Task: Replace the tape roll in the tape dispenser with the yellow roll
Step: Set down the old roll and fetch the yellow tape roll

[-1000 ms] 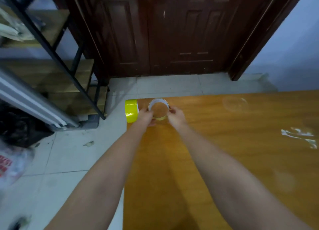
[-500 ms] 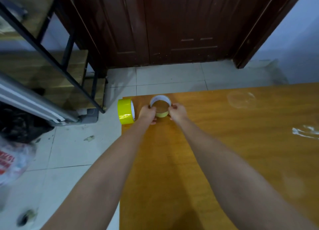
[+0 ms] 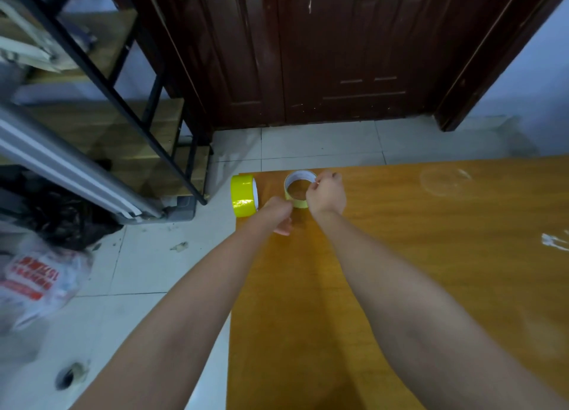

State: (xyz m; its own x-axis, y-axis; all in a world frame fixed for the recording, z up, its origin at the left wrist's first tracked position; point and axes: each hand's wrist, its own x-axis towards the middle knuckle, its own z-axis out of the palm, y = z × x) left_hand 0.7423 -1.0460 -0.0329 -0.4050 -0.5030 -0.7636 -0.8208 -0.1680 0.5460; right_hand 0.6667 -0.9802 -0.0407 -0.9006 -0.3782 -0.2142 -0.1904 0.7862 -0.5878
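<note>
Head view only. Wooden tabletop [image 3: 431,271] filling lower right, orange-brown grain, far left corner near frame centre. Yellow roll [image 3: 243,195] standing on edge right at that far left corner, partly overhanging left edge, white core side facing right. Just beside it, along far edge, nearly spent tape ring [image 3: 297,191]: white inner core, thin yellowish band outside, lying flat, hole up, tabletop visible through it. Right hand [image 3: 326,194] over ring's right side, fingers [image 3: 318,182] pinched together on the ring's top rim, clamped on it. Left hand [image 3: 277,212] at ring's near left side, curled closed, knuckles up; contact with ring outer band likely, but what it grips hidden under hand, cannot tell for sure. Both forearms bare, reaching from bottom of frame toward the corner. No dispenser body identifiable. Faint circular smudge [image 3: 445,182] on tabletop toward far edge, well right of ring. Crinkled clear tape scrap [image 3: 554,242] at right edge of tabletop. Beyond the far edge: white tiled floor [image 3: 323,145], dark brown door [image 3: 338,49]. Left of table: black metal shelf frame [image 3: 129,101] with wooden boards, grey-white rail [image 3: 61,169] leaning diagonally, black bag [image 3: 55,212] on floor, blurred white plastic bag with red print [image 3: 37,283] at left frame edge.
</note>
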